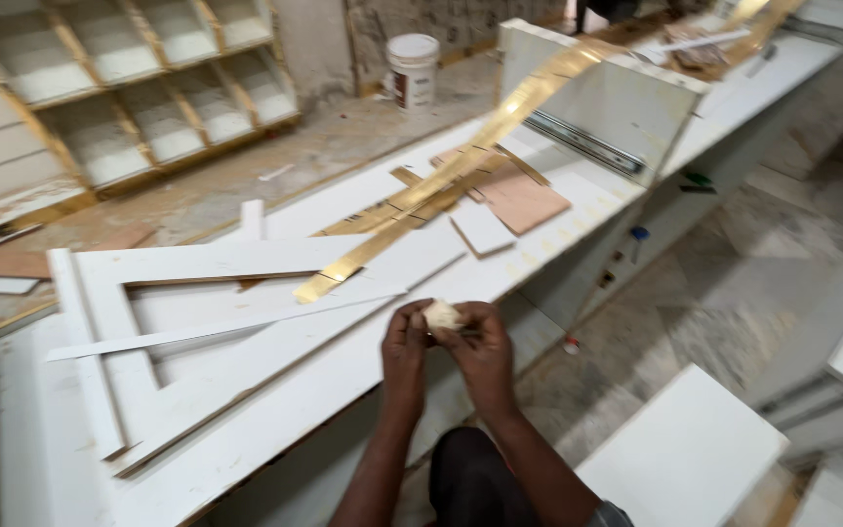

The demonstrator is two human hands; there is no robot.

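Observation:
My left hand (405,344) and my right hand (483,346) meet in front of me, both pinching a small pale lump (442,314) between the fingertips. What the lump is cannot be told. The hands hover just off the near edge of a long white worktop (343,366). A long shiny gold strip (470,156) lies diagonally across the worktop, its near end just beyond my hands.
A white frame piece (187,262) and thin white strips lie on the worktop at left. Brown board offcuts (524,200) and a white drawer box (607,98) sit farther along. A white bucket (412,68) stands on the dusty floor beside a shelf unit (139,88). White panels (685,454) lie at right.

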